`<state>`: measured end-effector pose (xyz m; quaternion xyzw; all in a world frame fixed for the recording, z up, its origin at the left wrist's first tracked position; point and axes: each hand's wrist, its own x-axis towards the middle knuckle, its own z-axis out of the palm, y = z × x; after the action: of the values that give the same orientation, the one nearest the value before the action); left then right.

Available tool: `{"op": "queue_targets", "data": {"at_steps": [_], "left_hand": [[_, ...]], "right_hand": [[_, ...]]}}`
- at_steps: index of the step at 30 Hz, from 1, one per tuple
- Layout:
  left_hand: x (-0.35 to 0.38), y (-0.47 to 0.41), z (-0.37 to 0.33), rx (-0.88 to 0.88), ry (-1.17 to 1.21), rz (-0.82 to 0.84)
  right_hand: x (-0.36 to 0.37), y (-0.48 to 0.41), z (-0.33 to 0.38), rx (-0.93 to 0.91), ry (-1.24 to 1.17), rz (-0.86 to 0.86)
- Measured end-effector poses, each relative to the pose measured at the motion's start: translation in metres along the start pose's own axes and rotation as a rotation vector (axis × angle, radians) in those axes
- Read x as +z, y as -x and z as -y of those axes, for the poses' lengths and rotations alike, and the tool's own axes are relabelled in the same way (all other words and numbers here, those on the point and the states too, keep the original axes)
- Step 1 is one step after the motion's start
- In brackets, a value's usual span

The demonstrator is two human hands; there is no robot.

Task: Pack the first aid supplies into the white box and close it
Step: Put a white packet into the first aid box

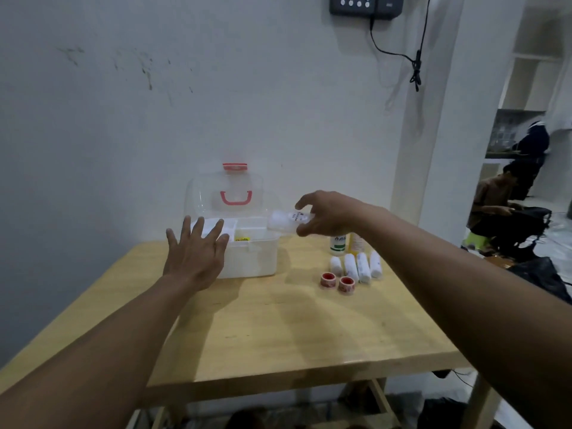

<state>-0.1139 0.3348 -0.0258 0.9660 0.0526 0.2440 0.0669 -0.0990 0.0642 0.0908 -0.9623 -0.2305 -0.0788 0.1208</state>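
The white box (253,258) stands at the back of the wooden table, its clear lid (226,193) with red handle raised against the wall. My left hand (195,249) is spread flat at the box's left front corner, holding nothing. My right hand (325,216) grips a white bottle (283,222) tilted sideways just above the box's right rim. To the right lie several white bandage rolls (356,266) and two red tape rolls (337,281). Two upright bottles (346,244) stand behind them, partly hidden by my right hand.
The wooden table (278,335) sits against a white wall. A dark keypad device (365,4) with a hanging cable is mounted high on the wall. A person (501,199) crouches in the doorway at right beside dark bags.
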Motion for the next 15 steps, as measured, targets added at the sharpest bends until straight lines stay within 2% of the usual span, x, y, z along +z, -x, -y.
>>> {"op": "queue_targets", "data": {"at_steps": [4, 9, 15], "left_hand": [[0.003, -0.003, 0.01, -0.012, 0.031, -0.007], [0.009, -0.007, 0.021, -0.016, 0.083, -0.001], [0.016, -0.007, 0.025, 0.024, 0.114, -0.085]], "right_hand": [[-0.006, -0.031, 0.013, -0.014, -0.008, -0.014], [-0.003, -0.065, 0.029, -0.051, -0.047, 0.043], [0.02, -0.098, 0.038, -0.061, -0.059, 0.16]]}}
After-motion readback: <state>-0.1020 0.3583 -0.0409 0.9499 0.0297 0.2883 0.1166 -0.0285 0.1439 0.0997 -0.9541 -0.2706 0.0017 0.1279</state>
